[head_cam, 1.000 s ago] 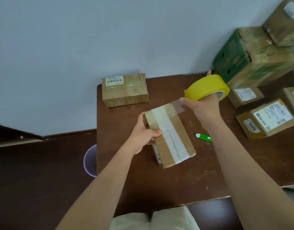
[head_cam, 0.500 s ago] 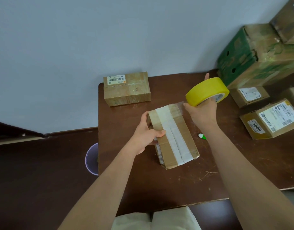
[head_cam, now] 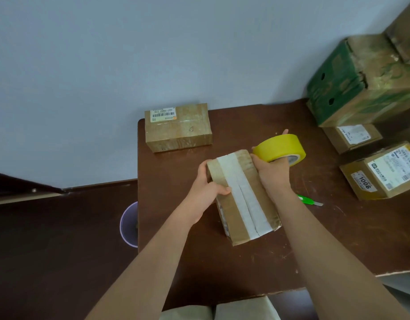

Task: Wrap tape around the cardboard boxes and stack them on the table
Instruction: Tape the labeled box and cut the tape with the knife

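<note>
A small cardboard box with a white strip along its top lies in the middle of the brown table. My left hand grips its left far corner, thumb on top. My right hand holds a yellow tape roll right at the box's far right corner. Near the table's far left corner sits another taped box with a barcode label.
Several labelled boxes stand at the right, with a large green-printed carton behind them. A green utility knife lies right of my right forearm. A purple bin stands on the floor left of the table.
My right hand has brought the tape roll down and closer to the box's far right corner. The stretch of clear tape seen earlier no longer shows. My left hand keeps its grip.
</note>
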